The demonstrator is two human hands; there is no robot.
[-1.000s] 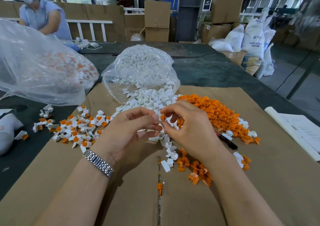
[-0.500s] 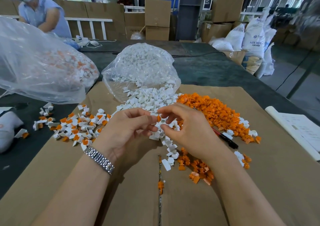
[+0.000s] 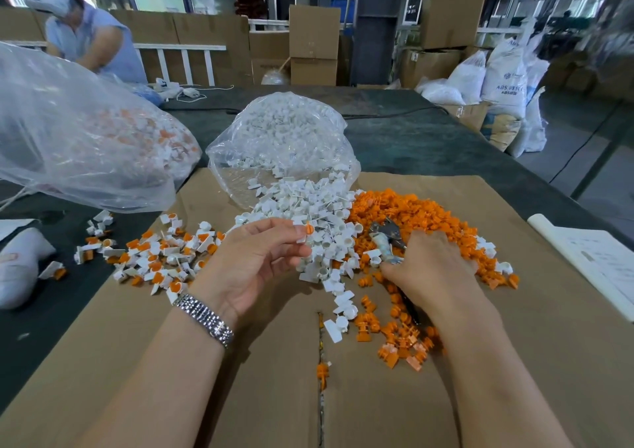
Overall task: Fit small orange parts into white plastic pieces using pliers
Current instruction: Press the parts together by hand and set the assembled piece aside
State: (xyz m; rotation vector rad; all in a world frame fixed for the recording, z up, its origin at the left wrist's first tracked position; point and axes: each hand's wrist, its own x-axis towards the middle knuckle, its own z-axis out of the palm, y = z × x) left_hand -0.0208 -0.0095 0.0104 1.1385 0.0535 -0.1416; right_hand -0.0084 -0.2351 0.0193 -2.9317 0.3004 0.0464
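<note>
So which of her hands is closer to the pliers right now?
Right. The right hand is on the pliers, grasping them at the orange pile; the left hand is apart, pinching a white piece.

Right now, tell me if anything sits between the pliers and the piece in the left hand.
Nothing solid bars the way. The left hand pinches the piece above the white pile; the right hand grips the pliers to its right, with only loose white parts lying below the gap.

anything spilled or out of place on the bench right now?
Mostly deliberate piles. A few strays: some finished pieces lie off the cardboard sheet on the dark table, and one orange part sits alone on the cardboard's seam. The white parts bag lies open, its parts spilling onto the cardboard.
</note>
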